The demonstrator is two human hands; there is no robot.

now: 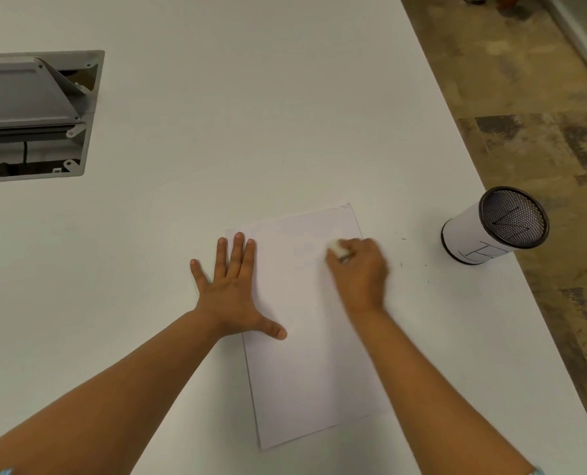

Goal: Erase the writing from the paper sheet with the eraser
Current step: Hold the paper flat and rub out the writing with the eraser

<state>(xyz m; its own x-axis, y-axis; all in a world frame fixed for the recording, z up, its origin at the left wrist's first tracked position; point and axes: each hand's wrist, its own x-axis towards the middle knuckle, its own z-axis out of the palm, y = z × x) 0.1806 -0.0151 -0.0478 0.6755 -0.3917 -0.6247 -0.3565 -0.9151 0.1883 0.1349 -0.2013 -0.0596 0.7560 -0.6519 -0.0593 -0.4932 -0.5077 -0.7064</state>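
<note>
A white paper sheet (pixel 305 354) lies on the white table, tilted slightly. My left hand (pixel 232 289) rests flat with fingers spread, pressing the sheet's left edge near its top. My right hand (pixel 360 269) is closed around a small white eraser (pixel 336 248), whose tip touches the upper right part of the sheet. The hand is motion-blurred. No writing is legible on the sheet; only faint smudges show near the top.
A mesh pen cup (pixel 494 228) wrapped in white paper stands at the right, near the table's edge. Small dark crumbs (pixel 403 238) lie beside the sheet. A grey recessed cable box (pixel 35 114) with an open lid sits far left. Patterned floor (pixel 531 97) lies beyond the right edge.
</note>
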